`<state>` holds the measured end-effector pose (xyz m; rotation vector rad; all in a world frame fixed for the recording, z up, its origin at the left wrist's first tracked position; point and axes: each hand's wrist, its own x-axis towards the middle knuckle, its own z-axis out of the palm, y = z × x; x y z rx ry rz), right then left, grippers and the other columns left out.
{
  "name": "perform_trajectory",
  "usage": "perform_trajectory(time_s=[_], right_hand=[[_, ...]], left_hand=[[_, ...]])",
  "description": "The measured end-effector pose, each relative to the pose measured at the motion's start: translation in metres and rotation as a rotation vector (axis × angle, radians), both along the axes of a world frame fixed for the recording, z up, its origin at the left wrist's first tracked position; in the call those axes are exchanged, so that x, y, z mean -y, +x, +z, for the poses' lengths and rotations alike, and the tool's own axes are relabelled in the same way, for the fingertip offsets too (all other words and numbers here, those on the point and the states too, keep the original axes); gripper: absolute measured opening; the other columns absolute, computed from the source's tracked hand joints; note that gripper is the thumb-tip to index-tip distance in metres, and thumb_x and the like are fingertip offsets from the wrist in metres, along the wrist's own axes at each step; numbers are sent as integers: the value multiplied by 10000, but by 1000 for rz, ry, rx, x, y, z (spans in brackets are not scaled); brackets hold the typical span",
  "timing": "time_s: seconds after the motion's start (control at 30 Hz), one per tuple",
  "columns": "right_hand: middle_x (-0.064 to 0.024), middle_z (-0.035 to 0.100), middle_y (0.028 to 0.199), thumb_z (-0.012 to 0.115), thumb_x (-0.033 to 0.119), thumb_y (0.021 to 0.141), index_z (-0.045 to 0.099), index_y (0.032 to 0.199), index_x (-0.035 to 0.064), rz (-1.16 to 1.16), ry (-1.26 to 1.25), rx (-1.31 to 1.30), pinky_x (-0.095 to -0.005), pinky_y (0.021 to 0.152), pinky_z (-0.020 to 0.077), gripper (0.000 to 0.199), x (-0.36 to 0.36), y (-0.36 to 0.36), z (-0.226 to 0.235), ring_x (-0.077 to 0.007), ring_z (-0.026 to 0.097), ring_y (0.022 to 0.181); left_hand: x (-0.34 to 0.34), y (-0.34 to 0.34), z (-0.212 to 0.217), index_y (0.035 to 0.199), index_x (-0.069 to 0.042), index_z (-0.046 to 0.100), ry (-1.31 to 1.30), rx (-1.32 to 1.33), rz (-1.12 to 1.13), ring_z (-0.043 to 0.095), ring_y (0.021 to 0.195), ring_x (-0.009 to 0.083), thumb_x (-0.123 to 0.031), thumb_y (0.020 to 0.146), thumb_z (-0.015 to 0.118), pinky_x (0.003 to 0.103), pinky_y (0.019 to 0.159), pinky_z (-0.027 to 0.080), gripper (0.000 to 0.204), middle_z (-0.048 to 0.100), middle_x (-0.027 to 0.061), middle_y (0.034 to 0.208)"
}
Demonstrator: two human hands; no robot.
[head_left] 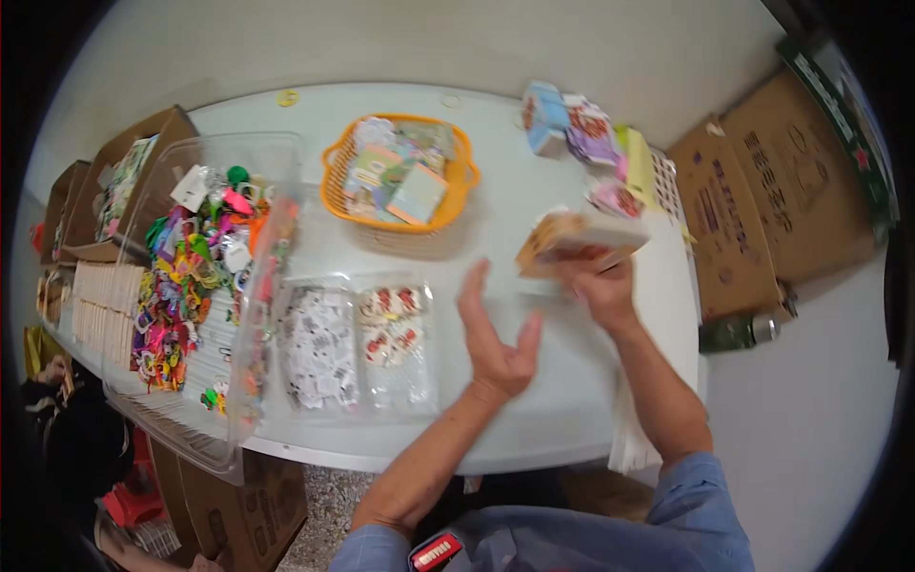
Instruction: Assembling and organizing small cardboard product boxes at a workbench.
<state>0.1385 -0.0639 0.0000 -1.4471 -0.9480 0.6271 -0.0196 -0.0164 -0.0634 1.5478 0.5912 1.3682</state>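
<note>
My right hand [610, 297] grips a small tan and white box [583, 238] with reddish print, lifted over the right part of the table; motion blurs it, so its contents cannot be made out. My left hand [498, 348] is held beside it, fingers apart and thumb out, touching nothing. Left of that hand lie a clear pack of black-and-white printed pieces [321, 345] and a clear pack of red-printed pieces [391, 334]. Beyond them stands a yellow basket [467, 176] with printed cards and packets inside.
A large clear bin [267, 324] of colourful trinkets fills the table's left, near open cardboard boxes [176, 143]. Blue and purple packets [591, 129] and a yellow pad [640, 172] lie at the far right. Cartons [762, 191] and a green bottle [739, 333] stand past the right edge.
</note>
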Motion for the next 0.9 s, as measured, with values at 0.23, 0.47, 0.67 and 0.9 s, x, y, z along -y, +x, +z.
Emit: perform_trajectory(time_s=[0.23,0.47,0.67,0.9], right_hand=[[-99,666,1163,644,51,813,545,1291,-30,152,-36,-167,-328,936,515,495,49,-41,-55,-196,638,1082],[-92,650,1190,632,44,736,549,1283,-24,189,-97,-342,-315,936,494,557,62,-43,-70,-169,625,1055],[-93,661,1142,551,-22,731,542,1272,-21,163,-31,-407,-309,896,526,541,59,-50,-63,-169,640,1035],[-91,596,1231,563,-2,718,500,1314,17,232,-94,-433,-314,943,492,599,73,-41,-62,-174,593,1107]], left_hand=[[5,-11,-31,1477,93,250,-162,-46,-413,409,1328,390,-57,778,466,429,1157,290,747,388,280,1419],[17,-19,-32,1341,72,328,-138,-137,-440,578,1085,364,-64,810,456,406,996,450,563,544,261,1193],[23,-25,-27,1256,58,368,-84,-189,-409,643,976,397,-60,848,530,426,901,502,455,617,262,1075],[27,-33,-22,1273,30,393,-81,-277,-530,650,995,417,-93,925,592,436,884,513,420,631,259,1085]])
